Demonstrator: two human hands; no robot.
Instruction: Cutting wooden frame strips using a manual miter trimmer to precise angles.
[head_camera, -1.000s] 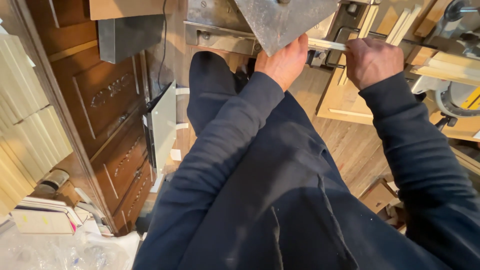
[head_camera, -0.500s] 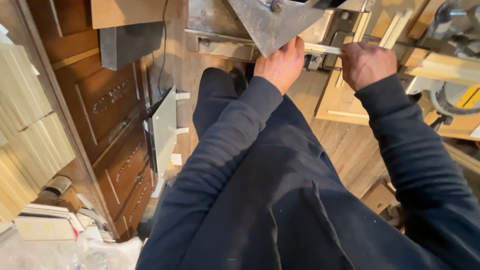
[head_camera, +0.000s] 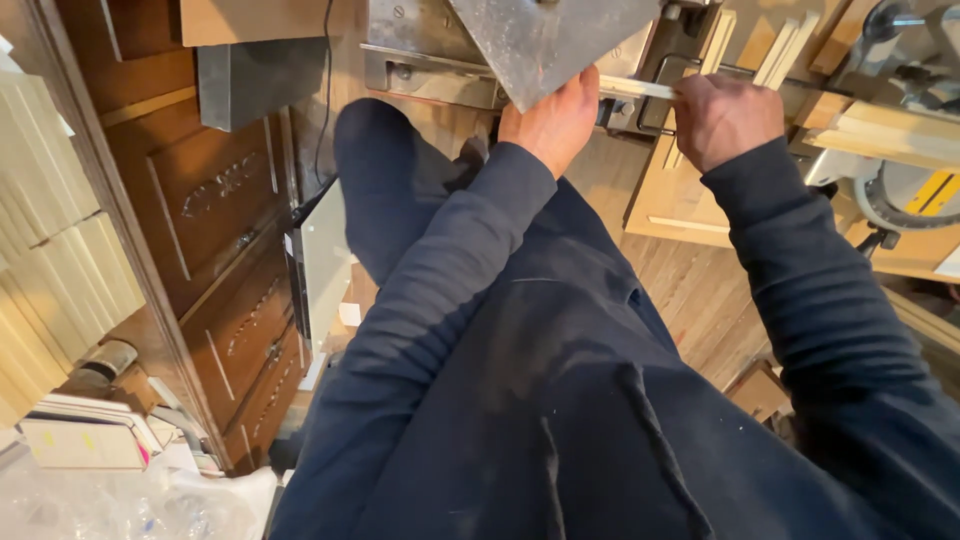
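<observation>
Two hands at twelve o'clock, left hand (head_camera: 553, 118) pressed against one metal plate (head_camera: 545, 40), right hand (head_camera: 722, 118) clamped on one pale wood strip (head_camera: 636, 88) (one saw (head_camera: 915, 190) at two o'clock)

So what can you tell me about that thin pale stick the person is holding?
The thin pale stick looks like light, unpainted wood, narrow and straight. It lies almost level across the machine's edge, below a grey metal plate. The left hand touches one end and the right hand closes around the other, so only its middle shows.
</observation>
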